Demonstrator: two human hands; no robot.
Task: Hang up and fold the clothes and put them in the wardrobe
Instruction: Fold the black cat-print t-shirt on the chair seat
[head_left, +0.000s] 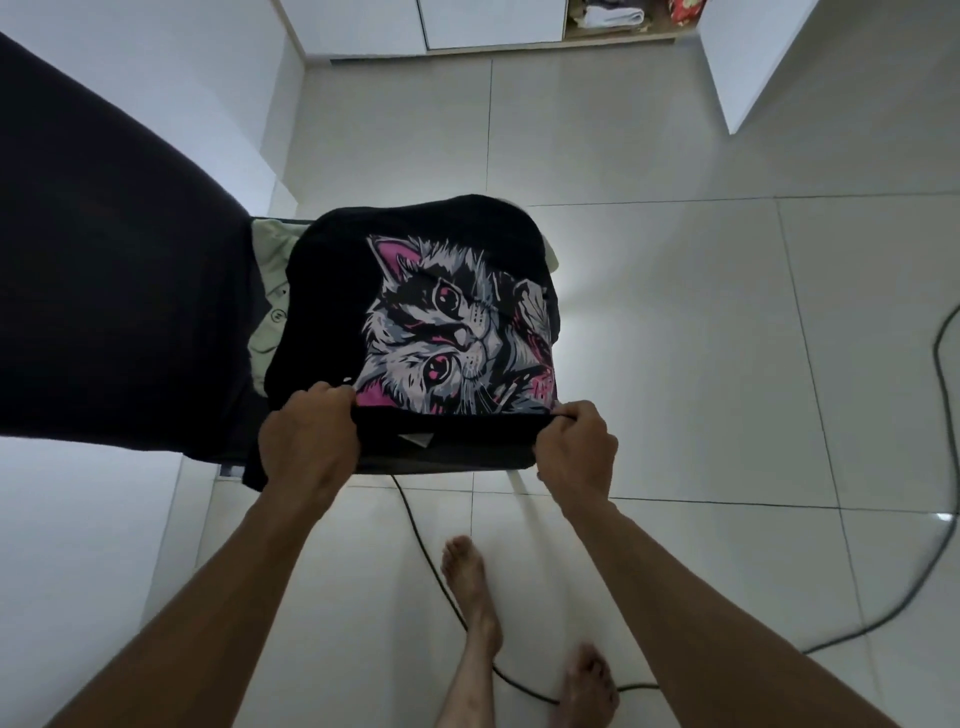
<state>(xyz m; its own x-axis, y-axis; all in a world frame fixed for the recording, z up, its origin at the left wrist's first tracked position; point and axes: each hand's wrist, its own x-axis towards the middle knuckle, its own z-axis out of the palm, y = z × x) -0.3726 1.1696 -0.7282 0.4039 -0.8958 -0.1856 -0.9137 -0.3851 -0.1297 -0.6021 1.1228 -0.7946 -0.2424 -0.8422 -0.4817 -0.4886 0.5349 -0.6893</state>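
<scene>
A black T-shirt (332, 291) with a cat print lies draped over a low dark surface (447, 460), its near edge pulled taut between both hands. The left hand (306, 441) pinches that edge at the shirt's left corner, fingers curled over the cloth; the right hand (576, 447) grips the same edge at the right corner, fist closed round a fold. A small white tag (415, 440) shows on the cloth between the hands.

At far left a large dark cloth (104, 291) hangs across the view and hides part of the surface. Just right of it, a pale green garment (267, 312) lies partly under the shirt. Below the hands, a dark cable (431, 545) runs across the floor past two bare feet (467, 582) and curves away to the right.

The floor (675, 312) is glossy pale tile. At the top stands a white wardrobe (493, 21); folded clothes (608, 15) sit in its open compartment, and a white door (748, 57) stands at the right.
</scene>
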